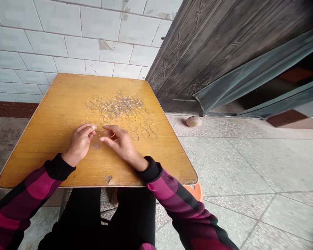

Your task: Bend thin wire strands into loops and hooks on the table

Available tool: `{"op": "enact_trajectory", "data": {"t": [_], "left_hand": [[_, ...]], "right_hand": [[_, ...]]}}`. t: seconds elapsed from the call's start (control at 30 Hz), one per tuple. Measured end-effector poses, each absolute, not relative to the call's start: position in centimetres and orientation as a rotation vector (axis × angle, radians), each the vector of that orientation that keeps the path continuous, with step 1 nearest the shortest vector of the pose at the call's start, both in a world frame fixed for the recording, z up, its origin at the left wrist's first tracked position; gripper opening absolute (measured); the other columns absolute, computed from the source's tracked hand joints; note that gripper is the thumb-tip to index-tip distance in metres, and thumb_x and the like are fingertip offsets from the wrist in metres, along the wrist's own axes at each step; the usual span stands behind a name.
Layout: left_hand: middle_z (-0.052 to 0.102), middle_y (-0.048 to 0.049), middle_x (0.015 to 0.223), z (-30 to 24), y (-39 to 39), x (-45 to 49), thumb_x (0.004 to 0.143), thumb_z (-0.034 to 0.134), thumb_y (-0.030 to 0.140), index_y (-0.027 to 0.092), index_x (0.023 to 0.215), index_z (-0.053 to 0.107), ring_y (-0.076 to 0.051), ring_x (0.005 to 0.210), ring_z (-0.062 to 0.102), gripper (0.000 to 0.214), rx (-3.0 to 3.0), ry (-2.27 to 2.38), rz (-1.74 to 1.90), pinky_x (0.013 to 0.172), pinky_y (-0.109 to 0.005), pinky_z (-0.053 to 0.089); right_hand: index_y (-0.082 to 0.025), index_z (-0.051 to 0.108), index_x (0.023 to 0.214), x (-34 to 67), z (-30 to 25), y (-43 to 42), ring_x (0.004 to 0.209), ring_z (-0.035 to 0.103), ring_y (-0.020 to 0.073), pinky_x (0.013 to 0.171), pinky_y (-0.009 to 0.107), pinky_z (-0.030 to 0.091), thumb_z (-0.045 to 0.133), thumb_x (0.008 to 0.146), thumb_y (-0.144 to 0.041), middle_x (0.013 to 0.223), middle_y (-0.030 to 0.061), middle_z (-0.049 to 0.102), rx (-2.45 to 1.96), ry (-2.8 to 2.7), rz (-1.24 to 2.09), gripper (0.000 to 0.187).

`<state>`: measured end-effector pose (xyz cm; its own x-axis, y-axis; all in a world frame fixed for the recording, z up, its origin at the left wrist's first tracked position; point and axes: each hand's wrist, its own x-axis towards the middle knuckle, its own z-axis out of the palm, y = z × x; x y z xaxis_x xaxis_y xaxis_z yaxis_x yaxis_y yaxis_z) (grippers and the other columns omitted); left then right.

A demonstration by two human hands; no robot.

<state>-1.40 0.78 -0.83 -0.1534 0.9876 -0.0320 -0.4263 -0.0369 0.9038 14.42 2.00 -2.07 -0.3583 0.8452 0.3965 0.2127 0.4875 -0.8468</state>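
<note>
My left hand [79,141] is closed in a pinch, thumb against forefinger, on a thin wire ring [100,125]. The ring sticks out toward my right hand [122,143], whose thumb and fingers are apart beside it. Whether the right fingertips touch the wire I cannot tell. A fine wire end [66,124] shows left of my left hand. Beyond both hands lies a tangled heap of wire rings [122,106]. Several separate rings [145,134] lie flat to the right of my right hand.
The yellow wooden table [54,100] stands against a white tiled wall [99,27]. A dark carved door [187,52] with a grey-green curtain [232,80] is at the right. A roundish object [194,121] lies on the floor. Part of an orange stool [197,192] shows by the table's corner.
</note>
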Motion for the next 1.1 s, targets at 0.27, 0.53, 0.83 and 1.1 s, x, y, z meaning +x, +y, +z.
{"op": "enact_trajectory", "data": {"t": [0.27, 0.53, 0.83, 1.1], "left_hand": [[0.048, 0.0030, 0.055, -0.9, 0.4, -1.2, 0.063, 0.071, 0.022, 0.016, 0.057, 0.053, -0.010, 0.056, 0.045, 0.020, 0.720, 0.968, 1.392, 0.045, -0.020, 0.031], [0.049, 0.0029, 0.055, -0.8, 0.3, -0.8, 0.064, 0.069, 0.018, 0.015, 0.057, 0.055, -0.008, 0.055, 0.044, 0.016, 0.715, 0.948, 1.449, 0.047, -0.019, 0.034], [0.049, 0.0032, 0.053, -0.7, 0.3, -0.6, 0.060, 0.069, 0.016, 0.015, 0.053, 0.053, -0.007, 0.052, 0.042, 0.017, 0.671, 0.969, 1.454, 0.046, -0.019, 0.031], [0.050, 0.0026, 0.053, -1.0, 0.5, -0.9, 0.064, 0.068, 0.023, 0.016, 0.055, 0.057, -0.009, 0.055, 0.044, 0.015, 0.833, 1.012, 1.395, 0.052, -0.022, 0.034]], "right_hand": [[-0.014, 0.057, 0.119, 13.4, -3.0, 1.6, 0.074, 0.061, 0.0159, 0.069, 0.029, 0.052, 0.054, 0.085, -0.062, 0.096, 0.0097, 0.064, -0.919, -2.167, 0.428, 0.059], [-0.016, 0.060, 0.113, 13.0, -2.8, 1.1, 0.069, 0.061, 0.0141, 0.062, 0.025, 0.045, 0.050, 0.088, -0.061, 0.089, 0.0070, 0.066, -1.137, -2.231, 0.217, 0.052], [-0.015, 0.067, 0.099, 12.0, -2.3, 0.3, 0.068, 0.061, 0.0155, 0.055, 0.028, 0.035, 0.042, 0.095, -0.056, 0.082, 0.0084, 0.068, -1.295, -2.364, -0.112, 0.048], [-0.014, 0.061, 0.113, 14.3, -1.7, 2.1, 0.066, 0.061, 0.0125, 0.061, 0.026, 0.046, 0.057, 0.084, -0.063, 0.089, 0.0068, 0.069, -1.083, -1.979, 0.523, 0.056]]}}
